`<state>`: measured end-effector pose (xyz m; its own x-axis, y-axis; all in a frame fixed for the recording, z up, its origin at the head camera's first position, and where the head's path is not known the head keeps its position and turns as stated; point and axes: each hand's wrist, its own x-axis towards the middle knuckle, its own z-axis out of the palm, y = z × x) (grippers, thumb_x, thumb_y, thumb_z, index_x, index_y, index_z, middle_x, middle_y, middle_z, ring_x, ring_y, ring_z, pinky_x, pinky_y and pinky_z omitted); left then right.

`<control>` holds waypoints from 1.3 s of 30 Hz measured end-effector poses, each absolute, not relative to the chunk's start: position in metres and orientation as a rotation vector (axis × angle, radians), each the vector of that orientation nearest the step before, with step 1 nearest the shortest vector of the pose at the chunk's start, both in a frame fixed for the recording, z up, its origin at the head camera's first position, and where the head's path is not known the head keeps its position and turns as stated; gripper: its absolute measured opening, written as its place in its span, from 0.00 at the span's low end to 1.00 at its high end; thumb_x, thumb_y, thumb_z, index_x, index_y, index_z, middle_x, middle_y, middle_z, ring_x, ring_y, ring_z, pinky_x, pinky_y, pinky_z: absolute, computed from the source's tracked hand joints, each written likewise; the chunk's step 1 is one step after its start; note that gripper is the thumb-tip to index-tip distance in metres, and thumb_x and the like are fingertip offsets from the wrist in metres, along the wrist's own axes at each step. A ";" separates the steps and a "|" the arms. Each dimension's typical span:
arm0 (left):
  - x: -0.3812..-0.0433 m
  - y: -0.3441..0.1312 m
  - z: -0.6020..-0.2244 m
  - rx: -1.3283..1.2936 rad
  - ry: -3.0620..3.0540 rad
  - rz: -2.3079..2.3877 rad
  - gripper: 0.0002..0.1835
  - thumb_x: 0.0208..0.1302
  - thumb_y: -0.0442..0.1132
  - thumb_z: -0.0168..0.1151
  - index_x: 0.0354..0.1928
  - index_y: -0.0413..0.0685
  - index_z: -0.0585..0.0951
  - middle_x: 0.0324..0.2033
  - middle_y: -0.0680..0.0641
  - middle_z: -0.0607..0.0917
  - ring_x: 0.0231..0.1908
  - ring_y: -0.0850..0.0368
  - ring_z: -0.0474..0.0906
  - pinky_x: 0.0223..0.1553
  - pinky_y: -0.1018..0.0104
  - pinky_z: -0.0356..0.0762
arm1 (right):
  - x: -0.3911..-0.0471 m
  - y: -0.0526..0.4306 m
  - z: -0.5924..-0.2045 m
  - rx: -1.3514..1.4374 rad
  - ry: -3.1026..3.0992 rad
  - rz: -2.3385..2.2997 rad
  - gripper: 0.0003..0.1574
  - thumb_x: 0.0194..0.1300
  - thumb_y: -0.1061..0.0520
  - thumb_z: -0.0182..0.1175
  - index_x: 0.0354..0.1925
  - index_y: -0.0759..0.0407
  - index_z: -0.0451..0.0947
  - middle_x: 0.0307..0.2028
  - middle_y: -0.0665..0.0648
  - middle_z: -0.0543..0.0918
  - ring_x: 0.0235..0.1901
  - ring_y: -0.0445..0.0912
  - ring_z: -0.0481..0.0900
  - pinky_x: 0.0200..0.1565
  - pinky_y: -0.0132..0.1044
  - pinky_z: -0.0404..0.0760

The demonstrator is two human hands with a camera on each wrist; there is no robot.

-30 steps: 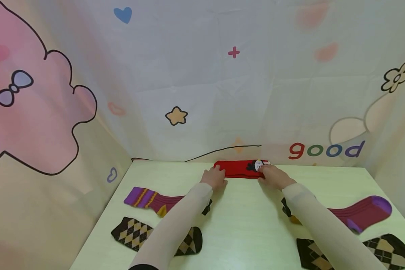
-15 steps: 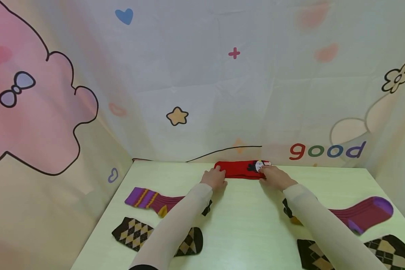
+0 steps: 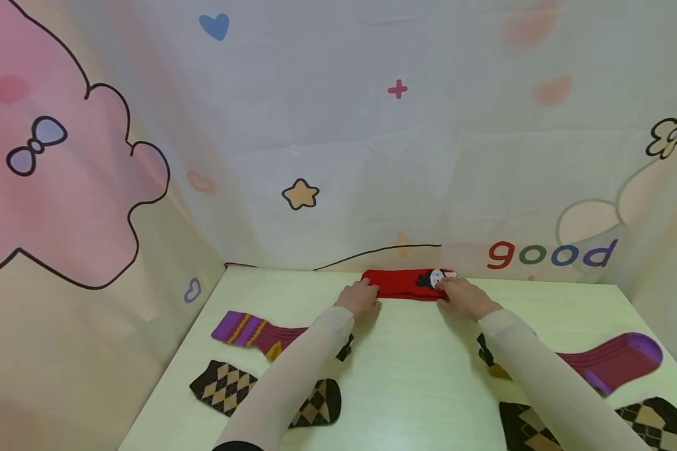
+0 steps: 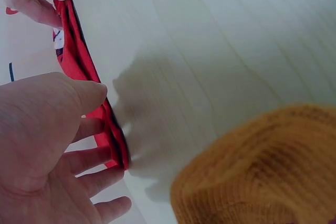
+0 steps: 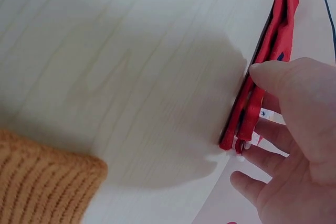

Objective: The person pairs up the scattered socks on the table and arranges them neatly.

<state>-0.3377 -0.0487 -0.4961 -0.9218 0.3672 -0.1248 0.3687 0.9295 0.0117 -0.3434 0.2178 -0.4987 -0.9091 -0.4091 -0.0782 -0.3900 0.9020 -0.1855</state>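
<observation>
A red sock [image 3: 397,284] with a black-and-white cartoon figure lies in flat layers along the far edge of the table. My left hand [image 3: 359,298] holds its left end, thumb on the near side and fingers across the end. At the opposite end, my right hand [image 3: 464,297] pinches the sock beside the cartoon figure. Both wrist views show the layered near edge of the red sock [image 4: 79,59] between thumb and fingers. Part of the figure is hidden by the right fingers.
A maroon sock with purple stripes [image 3: 241,328] and an argyle sock [image 3: 224,386] lie on the left, partly under my sleeve. Another maroon sock [image 3: 617,362] and argyle sock [image 3: 657,421] lie on the right. A printed curtain [image 3: 338,138] hangs behind the table [image 3: 412,382].
The head view has turned slightly left, so everything sits a little farther right in it. Both hands stay at the ends of the red sock.
</observation>
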 end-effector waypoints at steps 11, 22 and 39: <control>-0.335 -0.052 -0.493 0.584 2.965 0.058 0.15 0.75 0.48 0.59 0.55 0.49 0.83 0.50 0.47 0.81 0.45 0.52 0.78 0.49 0.56 0.80 | -0.341 0.220 -0.497 -0.652 2.969 -0.322 0.22 0.70 0.57 0.67 0.58 0.68 0.80 0.59 0.70 0.80 0.57 0.65 0.77 0.62 0.62 0.73; -0.336 -0.057 -0.489 0.671 3.001 0.125 0.11 0.75 0.45 0.60 0.51 0.50 0.83 0.42 0.50 0.81 0.40 0.55 0.77 0.41 0.61 0.79 | -0.331 0.222 -0.486 -0.790 3.096 -0.340 0.24 0.68 0.59 0.66 0.59 0.68 0.79 0.56 0.71 0.81 0.55 0.70 0.76 0.57 0.65 0.76; -0.322 -0.107 -0.479 0.672 3.141 0.318 0.30 0.75 0.57 0.58 0.73 0.56 0.71 0.68 0.44 0.74 0.61 0.44 0.75 0.62 0.46 0.75 | -0.321 0.208 -0.481 -0.966 3.174 -0.433 0.35 0.68 0.54 0.69 0.70 0.62 0.72 0.64 0.69 0.76 0.59 0.69 0.74 0.57 0.63 0.77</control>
